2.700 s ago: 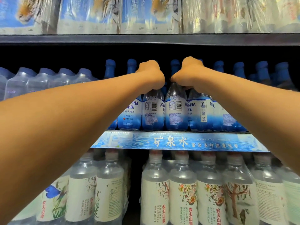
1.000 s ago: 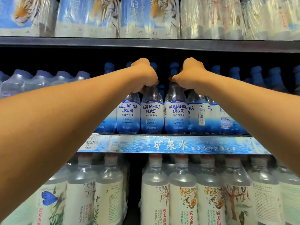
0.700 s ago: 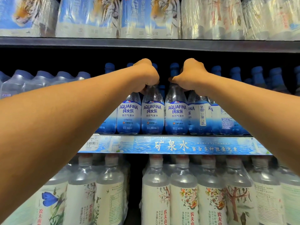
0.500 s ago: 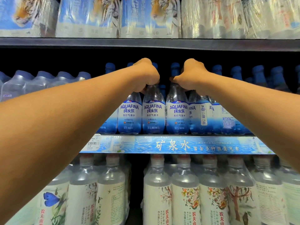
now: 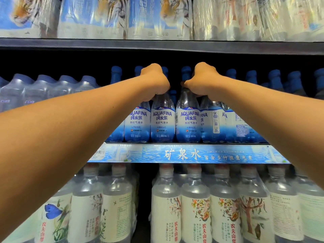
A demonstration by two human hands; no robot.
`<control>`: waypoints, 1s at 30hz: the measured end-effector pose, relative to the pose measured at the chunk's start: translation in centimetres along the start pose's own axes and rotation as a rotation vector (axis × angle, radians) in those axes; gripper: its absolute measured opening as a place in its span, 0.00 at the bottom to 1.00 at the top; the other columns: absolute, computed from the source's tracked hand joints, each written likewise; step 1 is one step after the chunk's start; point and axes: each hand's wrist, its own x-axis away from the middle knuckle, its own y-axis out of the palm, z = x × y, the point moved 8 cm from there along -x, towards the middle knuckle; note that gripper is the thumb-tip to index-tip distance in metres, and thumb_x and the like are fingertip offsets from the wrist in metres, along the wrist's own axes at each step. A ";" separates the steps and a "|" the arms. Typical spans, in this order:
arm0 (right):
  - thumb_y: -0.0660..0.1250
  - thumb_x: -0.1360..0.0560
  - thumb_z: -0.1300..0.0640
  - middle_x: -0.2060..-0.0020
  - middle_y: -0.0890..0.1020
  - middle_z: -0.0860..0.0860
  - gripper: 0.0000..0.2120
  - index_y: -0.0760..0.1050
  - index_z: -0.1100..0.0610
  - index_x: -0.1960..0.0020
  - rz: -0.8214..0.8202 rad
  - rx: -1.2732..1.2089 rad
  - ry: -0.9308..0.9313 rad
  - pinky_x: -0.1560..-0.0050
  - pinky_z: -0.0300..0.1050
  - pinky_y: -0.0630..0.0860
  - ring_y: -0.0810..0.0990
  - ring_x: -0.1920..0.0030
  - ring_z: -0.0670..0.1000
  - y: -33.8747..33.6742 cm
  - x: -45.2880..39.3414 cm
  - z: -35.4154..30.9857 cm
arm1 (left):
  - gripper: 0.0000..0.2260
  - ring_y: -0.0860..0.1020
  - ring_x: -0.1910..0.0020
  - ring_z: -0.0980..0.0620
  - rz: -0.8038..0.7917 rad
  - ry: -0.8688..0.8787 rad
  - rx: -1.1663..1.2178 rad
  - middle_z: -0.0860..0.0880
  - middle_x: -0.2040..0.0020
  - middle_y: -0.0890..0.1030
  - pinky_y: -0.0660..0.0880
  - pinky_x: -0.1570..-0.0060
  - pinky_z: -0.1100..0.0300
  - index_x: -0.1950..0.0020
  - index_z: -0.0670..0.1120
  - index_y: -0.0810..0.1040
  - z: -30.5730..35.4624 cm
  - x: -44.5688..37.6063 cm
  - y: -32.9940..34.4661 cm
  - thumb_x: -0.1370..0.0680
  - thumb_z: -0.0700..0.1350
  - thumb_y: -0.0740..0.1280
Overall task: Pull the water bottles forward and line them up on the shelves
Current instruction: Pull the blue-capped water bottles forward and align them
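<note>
1. The left hand (image 5: 155, 81) is closed around the narrow neck of a clear plastic Aquafina bottle (image 5: 163, 120). The fingers are curled over the neck, and the knuckles point to the back of the shelf.
2. The right hand (image 5: 203, 79) grips in the same way the neck of a second Aquafina bottle (image 5: 188, 120), just under its blue cap (image 5: 186, 71).
3. Both bottles stand upright in the front row of the middle shelf (image 5: 184, 153), side by side and touching. Their walls are smooth and transparent, with small bubbles near the shoulder and a glossy blue and white label around the body.
4. More bottles of the same kind (image 5: 137, 123) stand on both sides and behind; only the blue caps of the back rows are visible.
5. The shelf edge carries a shiny blue strip with white Chinese characters.
6. On the lower shelf stand rounded bottles with white flower labels (image 5: 195, 214), wrapped in thin film.
7. On the top shelf lie packs in wrinkled plastic wrap (image 5: 157, 16).
</note>
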 end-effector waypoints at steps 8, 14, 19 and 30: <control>0.72 0.27 0.50 0.54 0.83 0.57 0.14 0.78 0.61 0.51 -0.001 -0.134 -0.015 0.53 0.53 0.82 0.83 0.54 0.56 -3.0 0.3 1.1 | 0.12 0.75 0.62 0.48 0.156 0.094 -0.079 0.46 0.58 0.77 0.71 0.67 0.58 0.59 0.45 0.71 1.8 2.1 -2.5 0.29 0.50 0.70; 0.75 0.31 0.46 0.55 0.84 0.55 0.18 0.80 0.57 0.48 0.073 -0.118 -0.021 0.51 0.53 0.82 0.84 0.54 0.54 -6.8 1.2 5.0 | 0.17 0.74 0.55 0.45 0.242 0.235 -0.009 0.46 0.54 0.78 0.72 0.55 0.54 0.48 0.42 0.76 4.7 4.5 -1.8 0.29 0.53 0.69; 0.76 0.32 0.46 0.54 0.83 0.54 0.17 0.81 0.55 0.49 0.135 -0.089 0.030 0.53 0.47 0.81 0.82 0.54 0.53 -9.1 1.3 9.2 | 0.12 0.75 0.58 0.49 0.158 0.243 0.131 0.49 0.58 0.79 0.72 0.58 0.57 0.53 0.45 0.77 7.1 5.0 0.6 0.29 0.52 0.70; 0.75 0.32 0.48 0.54 0.84 0.56 0.18 0.79 0.61 0.50 0.105 -0.093 0.153 0.51 0.56 0.82 0.84 0.53 0.56 -8.6 1.7 14.2 | 0.09 0.69 0.65 0.49 0.055 0.325 0.015 0.48 0.63 0.73 0.67 0.69 0.59 0.59 0.46 0.70 11.4 4.0 4.7 0.29 0.48 0.69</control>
